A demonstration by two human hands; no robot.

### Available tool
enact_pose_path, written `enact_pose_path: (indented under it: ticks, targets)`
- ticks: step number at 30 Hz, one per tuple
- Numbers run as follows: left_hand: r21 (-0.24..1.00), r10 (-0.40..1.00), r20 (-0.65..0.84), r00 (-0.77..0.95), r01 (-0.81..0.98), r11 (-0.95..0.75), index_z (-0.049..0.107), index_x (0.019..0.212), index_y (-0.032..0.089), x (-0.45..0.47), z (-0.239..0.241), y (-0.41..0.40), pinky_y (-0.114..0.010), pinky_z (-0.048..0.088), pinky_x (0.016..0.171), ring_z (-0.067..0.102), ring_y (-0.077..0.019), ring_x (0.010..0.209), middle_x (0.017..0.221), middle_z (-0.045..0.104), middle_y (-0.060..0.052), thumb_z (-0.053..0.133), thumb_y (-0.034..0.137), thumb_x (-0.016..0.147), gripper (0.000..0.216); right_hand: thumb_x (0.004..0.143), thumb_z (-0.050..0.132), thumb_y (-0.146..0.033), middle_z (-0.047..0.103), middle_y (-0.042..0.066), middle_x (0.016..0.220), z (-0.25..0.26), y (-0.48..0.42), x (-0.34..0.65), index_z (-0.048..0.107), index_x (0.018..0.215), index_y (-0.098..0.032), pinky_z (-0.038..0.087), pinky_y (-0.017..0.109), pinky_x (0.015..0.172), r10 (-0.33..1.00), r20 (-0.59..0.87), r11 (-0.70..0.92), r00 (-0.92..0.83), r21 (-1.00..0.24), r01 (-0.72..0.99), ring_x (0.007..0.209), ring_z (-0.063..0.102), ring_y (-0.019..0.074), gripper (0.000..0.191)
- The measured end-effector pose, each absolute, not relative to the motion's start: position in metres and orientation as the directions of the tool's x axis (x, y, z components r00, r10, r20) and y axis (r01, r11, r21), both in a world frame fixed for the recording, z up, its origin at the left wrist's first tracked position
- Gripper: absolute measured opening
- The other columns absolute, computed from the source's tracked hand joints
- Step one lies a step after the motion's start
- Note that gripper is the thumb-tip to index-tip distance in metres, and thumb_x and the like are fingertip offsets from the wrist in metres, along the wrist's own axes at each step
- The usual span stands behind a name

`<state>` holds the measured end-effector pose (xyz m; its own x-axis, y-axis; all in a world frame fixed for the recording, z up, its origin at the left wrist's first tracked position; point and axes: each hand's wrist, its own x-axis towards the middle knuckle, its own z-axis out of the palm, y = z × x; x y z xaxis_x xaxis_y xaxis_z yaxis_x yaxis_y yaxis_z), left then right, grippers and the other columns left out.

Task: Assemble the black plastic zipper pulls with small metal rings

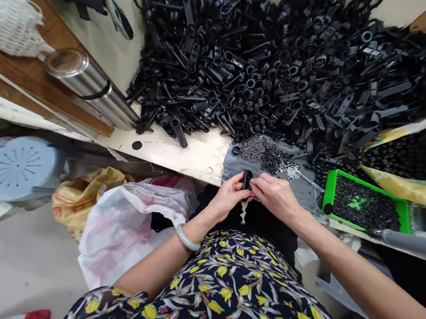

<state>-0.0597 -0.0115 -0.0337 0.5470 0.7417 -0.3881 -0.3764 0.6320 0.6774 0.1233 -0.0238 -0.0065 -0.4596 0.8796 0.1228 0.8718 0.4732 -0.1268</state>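
Note:
My left hand (228,198) is closed on a small black plastic part (246,180) at the table's front edge. Fingers of my right hand (275,193) pinch together at the right side of that part; whether they hold a smaller piece is hidden. Just beyond my hands lie small heaps of brown-grey springs or similar bits (252,149), little black pieces (275,158) and silvery pins (292,171) on a grey cloth (306,197). Behind them spreads a big pile of black plastic parts (225,70), some long like handles, others ring-shaped.
A green tray (329,189) of tiny black pieces stands to the right, near a yellow-edged sack (414,186). At the left are a steel thermos (91,89) and a wooden board (58,33). A white plastic bag (124,232) and a blue stool (20,167) are below the table.

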Motion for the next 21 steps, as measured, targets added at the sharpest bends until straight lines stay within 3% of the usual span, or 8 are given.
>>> enact_pose_path:
  ticks: [4, 8, 12, 18, 21]
  targets:
    - [0.697, 0.752, -0.378, 0.541, -0.368, 0.616, 0.063, 0.137, 0.014, -0.059, -0.034, -0.011, -0.027, 0.05, 0.08, 0.068, -0.0147, 0.082, 0.097, 0.076, -0.006, 0.08, 0.018, 0.075, 0.065, 0.108, 0.05, -0.024, 0.06, 0.002, 0.079, -0.002, -0.019, 0.124, 0.07, 0.091, -0.017, 0.035, 0.025, 0.064, 0.855, 0.084, 0.517, -0.511, -0.084, 0.852, 0.069, 0.056, 0.0134, 0.028]
    - [0.724, 0.768, -0.355, 0.534, -0.362, 0.587, 0.06, 0.143, 0.016, -0.058, -0.039, -0.012, -0.028, 0.052, 0.081, 0.067, -0.0153, 0.083, 0.096, 0.076, -0.006, 0.078, 0.017, 0.075, 0.07, 0.103, 0.052, -0.013, 0.06, 0.004, 0.081, 0.004, -0.011, 0.121, 0.065, 0.087, -0.015, 0.035, 0.026, 0.062, 0.818, -0.084, 0.571, -0.57, -0.004, 0.821, 0.073, 0.058, 0.0156, 0.02]
    - [0.742, 0.78, -0.36, 0.512, -0.349, 0.572, 0.055, 0.148, 0.016, -0.055, -0.044, -0.013, -0.03, 0.054, 0.083, 0.068, -0.0162, 0.084, 0.097, 0.074, -0.006, 0.078, 0.018, 0.077, 0.075, 0.097, 0.057, -0.011, 0.063, 0.008, 0.086, 0.01, -0.005, 0.108, 0.064, 0.097, -0.013, 0.04, 0.027, 0.063, 0.818, -0.227, 0.548, -0.528, 0.03, 0.836, 0.078, 0.062, 0.0191, 0.007]
    - [0.746, 0.778, -0.35, 0.522, -0.347, 0.569, 0.056, 0.147, 0.018, -0.063, -0.044, -0.012, -0.028, 0.053, 0.086, 0.067, -0.0173, 0.094, 0.111, 0.074, -0.007, 0.084, 0.02, 0.071, 0.081, 0.098, 0.052, -0.012, 0.068, 0.017, 0.097, 0.022, 0.001, 0.082, 0.066, 0.11, -0.009, 0.048, 0.03, 0.068, 0.815, -0.35, 0.502, -0.462, 0.029, 0.864, 0.084, 0.067, 0.0231, 0.018]
    - [0.731, 0.744, -0.368, 0.558, -0.32, 0.603, 0.061, 0.141, 0.02, -0.069, -0.042, -0.008, -0.023, 0.05, 0.077, 0.065, -0.0132, 0.084, 0.101, 0.075, -0.003, 0.084, 0.02, 0.068, 0.077, 0.097, 0.048, -0.007, 0.068, 0.018, 0.097, 0.028, -0.007, 0.077, 0.067, 0.111, -0.007, 0.049, 0.03, 0.066, 0.803, -0.366, 0.521, -0.471, 0.047, 0.852, 0.083, 0.067, 0.0232, 0.024]
